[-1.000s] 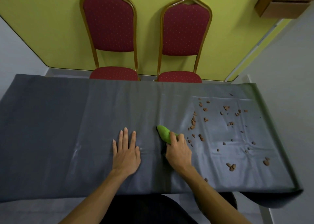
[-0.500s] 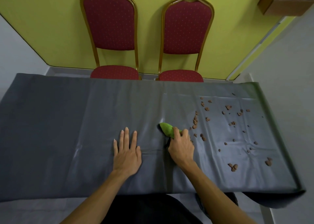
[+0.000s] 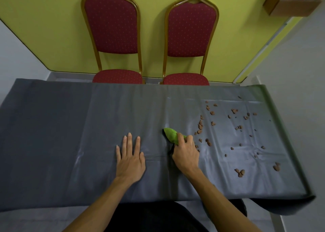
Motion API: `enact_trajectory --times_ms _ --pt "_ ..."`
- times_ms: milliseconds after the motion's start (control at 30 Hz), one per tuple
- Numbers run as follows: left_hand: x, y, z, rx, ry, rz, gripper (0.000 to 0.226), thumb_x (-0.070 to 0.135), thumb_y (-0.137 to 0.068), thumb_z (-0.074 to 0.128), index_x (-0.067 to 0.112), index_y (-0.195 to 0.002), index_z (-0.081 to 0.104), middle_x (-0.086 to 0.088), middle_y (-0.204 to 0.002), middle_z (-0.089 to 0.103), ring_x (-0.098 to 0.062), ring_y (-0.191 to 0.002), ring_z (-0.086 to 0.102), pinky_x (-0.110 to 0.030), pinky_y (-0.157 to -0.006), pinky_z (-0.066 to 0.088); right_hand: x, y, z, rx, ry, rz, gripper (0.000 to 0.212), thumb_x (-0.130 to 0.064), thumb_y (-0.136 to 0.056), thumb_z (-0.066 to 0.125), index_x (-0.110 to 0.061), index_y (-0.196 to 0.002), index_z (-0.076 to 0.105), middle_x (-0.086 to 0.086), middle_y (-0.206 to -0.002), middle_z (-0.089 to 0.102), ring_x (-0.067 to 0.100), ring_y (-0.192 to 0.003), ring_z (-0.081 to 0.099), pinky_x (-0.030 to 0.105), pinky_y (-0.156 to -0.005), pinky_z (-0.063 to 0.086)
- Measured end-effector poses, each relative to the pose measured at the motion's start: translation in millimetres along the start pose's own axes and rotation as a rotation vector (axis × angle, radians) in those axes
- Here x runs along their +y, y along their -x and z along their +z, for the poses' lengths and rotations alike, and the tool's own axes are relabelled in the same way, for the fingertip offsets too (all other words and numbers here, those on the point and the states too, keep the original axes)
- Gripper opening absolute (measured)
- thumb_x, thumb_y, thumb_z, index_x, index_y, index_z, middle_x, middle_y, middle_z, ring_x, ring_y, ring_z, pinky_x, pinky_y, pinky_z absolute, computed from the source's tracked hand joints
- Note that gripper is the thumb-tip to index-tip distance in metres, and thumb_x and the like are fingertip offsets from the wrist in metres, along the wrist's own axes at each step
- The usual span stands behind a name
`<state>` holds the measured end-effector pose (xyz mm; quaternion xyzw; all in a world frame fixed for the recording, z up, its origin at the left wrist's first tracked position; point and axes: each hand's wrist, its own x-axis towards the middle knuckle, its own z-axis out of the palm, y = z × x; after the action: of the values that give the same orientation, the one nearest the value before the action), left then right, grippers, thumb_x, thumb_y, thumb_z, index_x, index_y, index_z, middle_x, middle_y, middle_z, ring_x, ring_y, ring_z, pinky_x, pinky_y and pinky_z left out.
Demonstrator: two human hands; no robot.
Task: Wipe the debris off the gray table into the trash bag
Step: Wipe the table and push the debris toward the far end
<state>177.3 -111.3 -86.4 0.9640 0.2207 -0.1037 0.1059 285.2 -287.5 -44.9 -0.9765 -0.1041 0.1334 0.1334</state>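
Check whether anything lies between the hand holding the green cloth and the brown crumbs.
Nothing visible does. The right hand grips the cloth on the gray table, and the nearest crumbs lie just to its right. The trash bag is out of view.

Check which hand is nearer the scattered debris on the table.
Right. The right hand, gripping the green cloth, sits at the left edge of the debris; the left hand lies flat on the table, farther left.
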Motion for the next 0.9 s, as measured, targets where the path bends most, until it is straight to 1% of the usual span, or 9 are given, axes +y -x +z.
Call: enact_trajectory --times_ms 267,400,567,700,900 --pt "1.0 -0.4 -0.4 -0.006 -0.006 -0.003 0.068 0.045 -0.093 0.0 0.021 -0.155 -0.007 -0.008 -0.162 -0.021 -0.023 -0.149 -0.023 -0.053 -0.122 -0.004 1.8 -0.6 1.5 0.031 -0.032 -0.015 0.039 -0.026 -0.095 0.046 -0.02 -0.133 0.045 0.007 -0.111 0.044 0.021 -0.087 0.052 0.038 -0.065 0.052" --pt "1.7 0.1 -0.5 0.013 0.002 -0.006 0.068 0.045 -0.092 0.0 0.02 -0.155 -0.005 -0.008 -0.163 -0.016 -0.023 -0.15 -0.019 -0.054 -0.122 -0.002 4.0 -1.0 3.0 0.045 -0.047 -0.019 0.037 -0.026 -0.094 0.046 -0.02 -0.13 0.046 0.006 -0.11 0.044 0.021 -0.086 0.052 0.038 -0.065 0.053" --pt "2.8 0.7 2.2 0.039 0.025 -0.016 0.066 0.043 -0.095 0.008 0.019 -0.155 0.001 -0.009 -0.164 -0.009 -0.024 -0.151 -0.013 -0.055 -0.122 0.002 6.7 -2.5 7.4 0.074 -0.054 -0.024 0.033 -0.029 -0.094 0.046 -0.021 -0.125 0.049 0.004 -0.106 0.045 0.02 -0.082 0.052 0.036 -0.061 0.052" --pt "2.5 -0.3 6.4 0.027 0.003 -0.023 0.065 0.042 -0.096 0.007 0.019 -0.155 -0.002 -0.009 -0.164 -0.014 -0.024 -0.151 -0.017 -0.056 -0.121 0.0 7.5 -4.5 11.4 0.1 -0.054 -0.023 0.029 -0.029 -0.094 0.046 -0.02 -0.121 0.051 0.003 -0.103 0.045 0.018 -0.08 0.051 0.035 -0.058 0.051" --pt "3.1 -1.6 5.7 0.012 -0.014 -0.033 0.066 0.041 -0.094 0.006 0.019 -0.155 -0.003 -0.009 -0.163 -0.015 -0.024 -0.15 -0.017 -0.055 -0.121 -0.003 9.8 -6.8 14.7 0.124 -0.06 -0.039 0.025 -0.031 -0.093 0.046 -0.021 -0.116 0.051 0.001 -0.099 0.045 0.015 -0.076 0.05 0.035 -0.055 0.051"
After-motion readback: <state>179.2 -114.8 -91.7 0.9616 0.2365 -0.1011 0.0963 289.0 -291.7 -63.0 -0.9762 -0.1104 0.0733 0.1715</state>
